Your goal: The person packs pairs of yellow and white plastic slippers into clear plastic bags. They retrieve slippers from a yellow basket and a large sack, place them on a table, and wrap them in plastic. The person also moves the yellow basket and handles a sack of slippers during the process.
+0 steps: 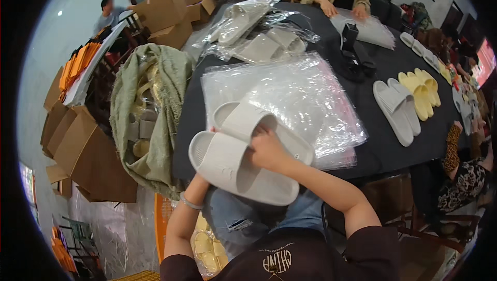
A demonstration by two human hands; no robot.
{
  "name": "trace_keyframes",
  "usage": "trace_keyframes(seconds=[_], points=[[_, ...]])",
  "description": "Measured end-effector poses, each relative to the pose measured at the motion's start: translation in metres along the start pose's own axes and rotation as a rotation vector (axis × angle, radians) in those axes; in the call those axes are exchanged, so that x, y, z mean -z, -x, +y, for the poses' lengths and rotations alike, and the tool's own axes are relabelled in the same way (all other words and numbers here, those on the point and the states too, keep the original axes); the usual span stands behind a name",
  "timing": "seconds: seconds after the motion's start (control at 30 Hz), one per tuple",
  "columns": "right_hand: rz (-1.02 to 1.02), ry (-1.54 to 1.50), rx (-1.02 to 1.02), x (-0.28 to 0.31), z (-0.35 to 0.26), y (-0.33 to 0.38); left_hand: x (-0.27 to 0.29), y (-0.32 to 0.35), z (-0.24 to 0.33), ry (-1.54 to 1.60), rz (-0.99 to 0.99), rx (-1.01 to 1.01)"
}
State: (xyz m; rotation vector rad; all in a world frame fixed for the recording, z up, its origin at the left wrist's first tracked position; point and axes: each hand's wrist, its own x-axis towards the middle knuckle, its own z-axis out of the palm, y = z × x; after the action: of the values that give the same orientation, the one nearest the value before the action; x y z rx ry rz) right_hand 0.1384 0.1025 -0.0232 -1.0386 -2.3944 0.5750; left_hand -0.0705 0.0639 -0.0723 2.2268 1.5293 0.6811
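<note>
At near edge of black table (pixel 362 74): right hand (pixel 266 149) grips upper pale grey slide sandal (pixel 259 126); left hand, mostly hidden beneath, seems to clutch lower sandal (pixel 233 164). Pairing step, likely. Stack of clear plastic bags (pixel 305 100) lies just beyond; bagging calls for one freed hand.

**Pale slippers held over the black desk**

Both hands are gripping a pair of pale grey slippers (pixel 243 151): the right hand (pixel 266 149) is clasping the upper strap, the left hand (pixel 207 182) is lying mostly hidden beneath. Clear plastic bags (pixel 300 89) are lying stacked on the desk (pixel 393 58) just beyond. Grey slippers (pixel 396 110) and yellow slippers (pixel 422 92) are sitting side by side farther right.
</note>
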Motion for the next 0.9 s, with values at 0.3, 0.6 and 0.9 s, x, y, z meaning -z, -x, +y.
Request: trace_keyframes(seconds=[0.3, 0.6, 0.9], points=[[0.217, 0.1, -0.294, 0.06, 0.082, 0.049, 0.01, -0.03, 0.043, -0.393, -0.047, 0.04], [0.497, -0.5, -0.455, 0.181, 0.139, 0.059, 0.011, -0.03, 0.049, -0.437, -0.045, 0.012], [0.281, -0.106, -0.71, 0.243, 0.191, 0.159, 0.012, -0.029, 0.047, -0.394, -0.036, 0.022]])
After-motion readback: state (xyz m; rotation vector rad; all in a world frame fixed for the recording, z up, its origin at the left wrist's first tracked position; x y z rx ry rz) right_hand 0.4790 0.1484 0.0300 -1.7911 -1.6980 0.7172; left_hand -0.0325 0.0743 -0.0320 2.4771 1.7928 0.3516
